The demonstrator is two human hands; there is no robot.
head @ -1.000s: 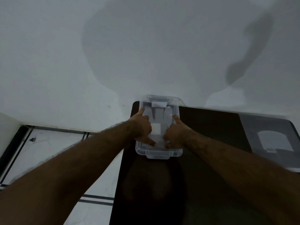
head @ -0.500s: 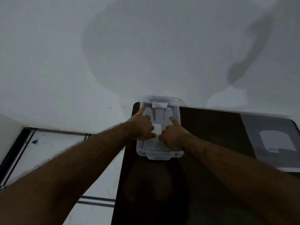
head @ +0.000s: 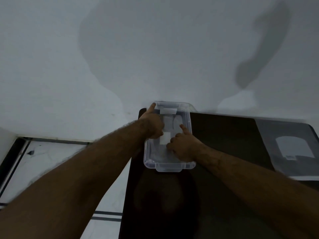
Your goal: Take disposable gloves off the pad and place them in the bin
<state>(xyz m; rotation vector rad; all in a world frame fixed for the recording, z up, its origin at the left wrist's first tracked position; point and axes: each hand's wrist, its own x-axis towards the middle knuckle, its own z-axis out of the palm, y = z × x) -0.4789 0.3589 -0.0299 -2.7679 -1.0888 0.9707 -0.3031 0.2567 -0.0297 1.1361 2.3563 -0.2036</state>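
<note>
Head view, frame centre: your left hand [head: 154, 125] and right hand [head: 183, 146], fingers curled, press thin gloves [head: 166, 138] (limp, light, slippery) into the bin [head: 188, 118]; pinch edges.

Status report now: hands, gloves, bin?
Both hands, left and right, inside clear bin, pressing gloves down. Grip unclear. Nothing in the way.

One clear plastic bin [head: 170, 167] is sitting at the centre of the frame on one dark desk [head: 224, 128]. Two hands, the left hand [head: 153, 125] and the right hand [head: 183, 147], are reaching into it. One grey pad [head: 291, 147] is lying at the right edge.
</note>
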